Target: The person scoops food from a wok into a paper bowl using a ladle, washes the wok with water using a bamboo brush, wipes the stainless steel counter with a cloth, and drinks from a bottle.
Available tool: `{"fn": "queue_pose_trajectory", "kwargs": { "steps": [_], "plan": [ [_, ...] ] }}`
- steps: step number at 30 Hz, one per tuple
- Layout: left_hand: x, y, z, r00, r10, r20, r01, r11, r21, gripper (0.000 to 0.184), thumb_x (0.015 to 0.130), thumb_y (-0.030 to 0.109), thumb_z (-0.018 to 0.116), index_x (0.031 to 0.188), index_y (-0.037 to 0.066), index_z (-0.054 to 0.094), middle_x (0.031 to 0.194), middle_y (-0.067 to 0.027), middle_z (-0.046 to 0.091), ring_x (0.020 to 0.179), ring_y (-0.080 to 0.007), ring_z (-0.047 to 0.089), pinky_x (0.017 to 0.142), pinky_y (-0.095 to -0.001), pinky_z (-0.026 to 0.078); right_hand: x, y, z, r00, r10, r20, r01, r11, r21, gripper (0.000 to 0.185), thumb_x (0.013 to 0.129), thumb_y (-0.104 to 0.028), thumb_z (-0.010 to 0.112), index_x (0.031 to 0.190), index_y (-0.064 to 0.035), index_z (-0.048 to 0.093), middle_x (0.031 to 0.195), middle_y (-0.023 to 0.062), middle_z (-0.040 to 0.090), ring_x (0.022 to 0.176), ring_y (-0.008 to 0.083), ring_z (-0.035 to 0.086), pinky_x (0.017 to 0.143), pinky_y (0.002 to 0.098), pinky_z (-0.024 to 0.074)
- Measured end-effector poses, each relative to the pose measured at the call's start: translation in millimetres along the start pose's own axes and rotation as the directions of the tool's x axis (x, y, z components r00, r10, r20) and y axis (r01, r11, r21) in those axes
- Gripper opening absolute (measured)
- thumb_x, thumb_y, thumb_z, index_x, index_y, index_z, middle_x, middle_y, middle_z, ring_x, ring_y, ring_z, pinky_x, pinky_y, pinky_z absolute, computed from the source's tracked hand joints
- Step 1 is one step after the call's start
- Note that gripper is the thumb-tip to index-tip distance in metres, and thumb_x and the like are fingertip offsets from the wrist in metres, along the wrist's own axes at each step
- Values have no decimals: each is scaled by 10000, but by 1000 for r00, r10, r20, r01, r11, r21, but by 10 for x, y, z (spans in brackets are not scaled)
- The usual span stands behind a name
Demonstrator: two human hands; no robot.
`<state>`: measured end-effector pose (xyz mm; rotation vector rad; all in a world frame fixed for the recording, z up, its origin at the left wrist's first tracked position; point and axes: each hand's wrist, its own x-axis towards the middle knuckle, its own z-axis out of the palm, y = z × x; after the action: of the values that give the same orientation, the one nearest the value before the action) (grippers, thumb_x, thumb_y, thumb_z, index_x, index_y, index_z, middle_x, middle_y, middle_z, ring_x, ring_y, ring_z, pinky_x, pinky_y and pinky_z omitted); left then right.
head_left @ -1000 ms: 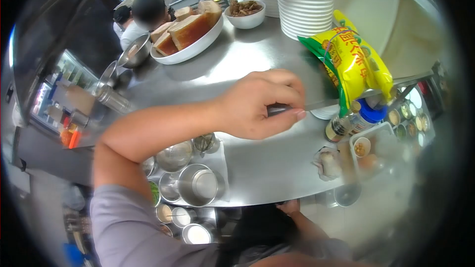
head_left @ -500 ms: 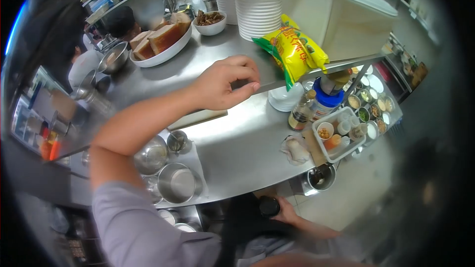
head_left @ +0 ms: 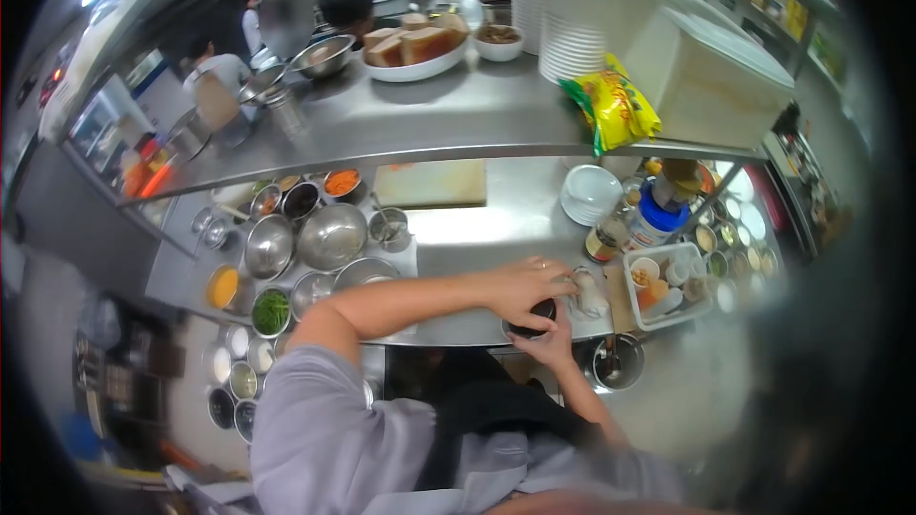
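My left hand (head_left: 530,292) comes in from the left, its fingers curved over the top of a dark round container (head_left: 536,318) at the counter's front edge. From below, my right hand (head_left: 551,345) holds the side of the same container. Its contents are hidden under my fingers. A crumpled pale bag or cloth (head_left: 591,294) lies just right of my hands. Beyond it a white tray (head_left: 658,317) holds small bottles and a cup of nuts.
Metal bowls (head_left: 334,235) crowd the left. A cutting board (head_left: 431,183), stacked white plates (head_left: 592,193) and a blue-lidded jar (head_left: 656,219) stand below a steel shelf (head_left: 420,124) with sliced bread, tubs and a yellow packet (head_left: 615,110). People (head_left: 218,67) are behind.
My left hand has come down from the shelf edge onto the dark container. My right hand has raised that container from beside my apron to the counter edge. The view has shifted.
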<state>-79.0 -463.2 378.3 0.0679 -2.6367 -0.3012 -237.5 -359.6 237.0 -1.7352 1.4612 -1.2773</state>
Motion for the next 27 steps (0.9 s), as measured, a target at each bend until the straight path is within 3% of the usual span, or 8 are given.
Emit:
{"fn": "queue_pose_trajectory", "kwargs": {
  "steps": [5, 7, 12, 15, 19, 20, 24, 27],
  "plan": [
    [-382, -131, 436, 861, -454, 228, 481, 873, -77, 780, 755, 430, 812, 1392, 83, 525, 1360, -225, 521, 1236, -428, 531, 1027, -484, 451, 122, 390, 247, 997, -59, 48, 56, 997, 58, 938, 606, -239, 911, 1368, 18, 428, 1203, 176, 598, 1101, 305, 627, 939, 399, 519],
    [-476, -84, 462, 861, -485, 155, 499, 864, -69, 793, 750, 410, 821, 1406, 91, 512, 1381, -222, 507, 1241, -429, 529, 1035, -484, 450, 169, 491, 368, 996, 61, 58, -82, 869, 487, 958, 580, -122, 910, 1379, 10, 398, 1238, 126, 568, 1114, 219, 582, 942, 356, 499],
    [-596, 48, 478, 875, -479, 68, 483, 872, -78, 838, 722, 351, 849, 1432, 99, 481, 1415, -221, 480, 1249, -433, 524, 1049, -471, 446, 209, 643, 298, 990, -133, 52, 125, 982, 139, 1143, 554, -285, 970, 1463, -20, 329, 1350, 176, 524, 1221, 284, 552, 1034, 399, 453],
    [-580, 122, 387, 951, -308, -22, 306, 929, 208, 795, 742, 395, 831, 1407, 100, 510, 1385, -215, 515, 1235, -412, 544, 1035, -459, 458, 229, 607, 281, 986, -137, 90, 122, 980, 160, 1175, 538, -373, 991, 1449, -6, 347, 1358, 186, 524, 1223, 297, 557, 1037, 407, 450],
    [-460, -94, 566, 796, -603, 58, 603, 781, -165, 571, 820, 349, 743, 1321, 112, 604, 1336, -184, 577, 1207, -363, 580, 1031, -452, 448, 351, 959, 242, 924, -148, 353, 198, 974, -110, 1170, 543, -389, 995, 1434, 25, 360, 1360, 198, 529, 1221, 303, 564, 1031, 408, 453],
    [-447, -133, 618, 699, -714, 35, 689, 659, -302, 478, 845, 311, 706, 1274, 111, 642, 1320, -169, 593, 1187, -347, 594, 1017, -456, 447, 322, 905, 260, 961, -140, 240, 149, 989, -19, 1112, 549, -380, 993, 1398, 38, 409, 1335, 192, 549, 1208, 299, 573, 1021, 404, 461],
    [-377, -232, 682, 860, -415, -296, 245, 845, -475, 376, 828, 200, 643, 1189, 104, 686, 1231, -140, 648, 1130, -336, 622, 970, -458, 458, 435, 582, 192, 966, -169, 195, 159, 985, 66, 901, 550, -339, 984, 1250, 46, 568, 1239, 174, 613, 1153, 298, 604, 976, 400, 491],
    [-292, -297, 825, 918, -118, -379, 59, 985, -162, 265, 795, 160, 626, 1037, 83, 705, 1097, -111, 698, 1073, -338, 645, 916, -457, 479, 446, 701, 156, 940, -187, 284, 204, 978, -30, 739, 558, -348, 975, 1112, 31, 666, 1106, 154, 681, 1054, 291, 657, 926, 402, 520]
  ]
}}
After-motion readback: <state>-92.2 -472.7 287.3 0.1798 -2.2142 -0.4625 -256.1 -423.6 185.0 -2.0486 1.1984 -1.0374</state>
